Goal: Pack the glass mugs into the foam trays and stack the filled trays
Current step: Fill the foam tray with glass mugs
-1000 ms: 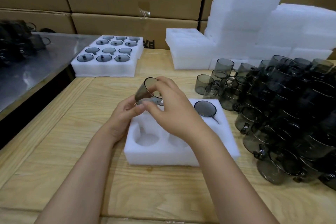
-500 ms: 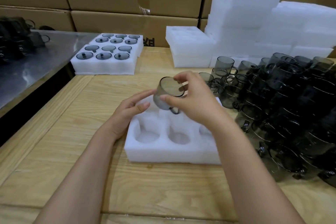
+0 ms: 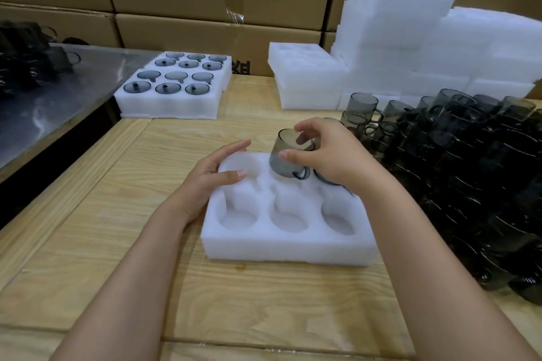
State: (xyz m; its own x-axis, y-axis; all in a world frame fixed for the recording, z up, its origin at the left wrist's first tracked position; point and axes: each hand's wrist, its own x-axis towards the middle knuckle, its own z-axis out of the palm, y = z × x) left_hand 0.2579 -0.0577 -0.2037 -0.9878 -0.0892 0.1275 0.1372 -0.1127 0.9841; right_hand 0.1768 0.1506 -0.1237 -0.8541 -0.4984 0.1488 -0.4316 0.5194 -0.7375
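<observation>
The glass mug (image 3: 286,159), smoky grey, is hanging slightly tilted just above the back middle pocket of the foam tray (image 3: 281,249). The right hand (image 3: 331,155) is pinching it at the rim, thumb on the outer wall and a finger reaching inside. The glass is probably light, stiff, slippery and fragile, so gripping at the rim or the small handle looks safest. The left hand (image 3: 205,181) is resting relaxed on the tray's soft back left corner, holding nothing. A heap of loose mugs (image 3: 469,170) is lying at the right, and filled trays (image 3: 170,102) are standing far left.
</observation>
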